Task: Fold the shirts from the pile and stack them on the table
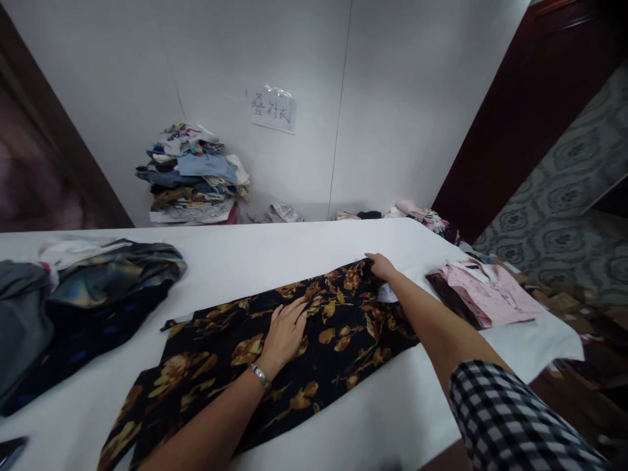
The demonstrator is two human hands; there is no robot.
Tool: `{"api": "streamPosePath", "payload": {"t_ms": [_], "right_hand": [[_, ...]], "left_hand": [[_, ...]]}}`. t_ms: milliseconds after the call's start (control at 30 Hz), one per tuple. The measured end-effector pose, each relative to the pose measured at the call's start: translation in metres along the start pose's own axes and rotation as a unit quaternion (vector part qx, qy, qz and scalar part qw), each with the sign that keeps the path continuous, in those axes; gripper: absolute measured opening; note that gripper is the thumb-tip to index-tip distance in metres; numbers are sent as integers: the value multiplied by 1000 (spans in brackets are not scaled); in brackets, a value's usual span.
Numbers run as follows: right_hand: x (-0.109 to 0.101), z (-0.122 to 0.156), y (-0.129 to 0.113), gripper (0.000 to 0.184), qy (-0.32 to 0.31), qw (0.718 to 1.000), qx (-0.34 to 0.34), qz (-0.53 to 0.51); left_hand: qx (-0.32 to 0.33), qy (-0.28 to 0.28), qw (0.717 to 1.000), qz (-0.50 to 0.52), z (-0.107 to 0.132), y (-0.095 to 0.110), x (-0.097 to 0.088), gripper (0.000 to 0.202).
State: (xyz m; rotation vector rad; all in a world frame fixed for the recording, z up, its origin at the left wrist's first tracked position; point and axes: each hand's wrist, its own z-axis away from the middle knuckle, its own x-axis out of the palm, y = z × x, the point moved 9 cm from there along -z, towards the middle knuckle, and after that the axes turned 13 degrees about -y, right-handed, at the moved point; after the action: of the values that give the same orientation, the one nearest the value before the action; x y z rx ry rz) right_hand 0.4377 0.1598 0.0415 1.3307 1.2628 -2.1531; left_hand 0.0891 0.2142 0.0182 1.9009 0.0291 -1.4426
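Note:
A black shirt with a brown and gold floral print (338,337) lies spread lengthwise across the white table, partly folded, one sleeve-like strip reaching down to the lower left. My left hand (284,330), with a metal watch on its wrist, rests flat on the middle of the fabric, fingers stretched out. At the shirt's far right corner, my right hand (381,267) pinches the edge of the cloth between thumb and fingers. Both hands touch the same shirt. My forearm hides part of the fabric at the lower left.
Loose dark clothes (112,294) lie at the left of the white table (235,252). A folded pink shirt (493,294) sits at the right. Behind stands a tall clothes pile (196,173) against the wall, below a paper sign (273,111). A dark phone-like object (12,451) lies front left.

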Motion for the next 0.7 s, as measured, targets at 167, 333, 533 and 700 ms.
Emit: {"api": "streamPosePath", "payload": {"t_ms": [167, 333, 533, 700], "right_hand": [[-7, -3, 0, 33, 24, 999, -16, 22], [-24, -4, 10, 34, 44, 999, -11, -8], [-25, -2, 26, 36, 40, 999, 15, 2], [-20, -1, 20, 25, 45, 995, 45, 75]], "left_hand": [[-7, 2, 1000, -3, 1, -1, -1, 43], [-12, -4, 1000, -1, 1, -1, 0, 42], [-12, -4, 1000, -6, 0, 0, 0, 41], [-12, 7, 999, -32, 2, 5, -3, 42]]}}
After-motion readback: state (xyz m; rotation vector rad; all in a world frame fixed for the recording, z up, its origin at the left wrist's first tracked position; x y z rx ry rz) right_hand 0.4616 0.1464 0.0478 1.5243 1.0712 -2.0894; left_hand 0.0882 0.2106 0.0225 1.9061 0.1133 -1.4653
